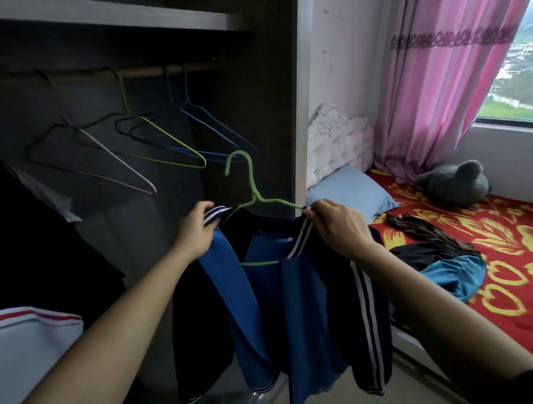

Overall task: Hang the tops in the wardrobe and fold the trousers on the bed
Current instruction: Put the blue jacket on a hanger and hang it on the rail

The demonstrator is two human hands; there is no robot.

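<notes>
The jacket (257,309), blue with navy sleeves and white stripes, hangs open-fronted on a green wire hanger (251,184) and is held up in front of the open wardrobe (263,95), below the rail (161,70) and not yet on it. The left hand (196,232) grips the striped collar on the jacket's left side, fingers curled round the cloth. The right hand (336,226) pinches the other side of the collar where it meets the hanger's arm (whether the wire itself is caught in that pinch is hard to make out). The hanger's hook points up, free of the rail.

Several empty hangers (164,136) hang from the rail: yellow-green, blue, pale and dark wire ones. A white garment (29,334) with a red stripe sits at lower left.

To the right lies the bed (521,251) with a red and yellow flowered cover. On it are a brown garment (419,225), a dark and light-blue heap of clothing (454,273), a blue pillow (350,192) and a grey plush toy (454,184). A pink curtain (452,71) hangs by the window.
</notes>
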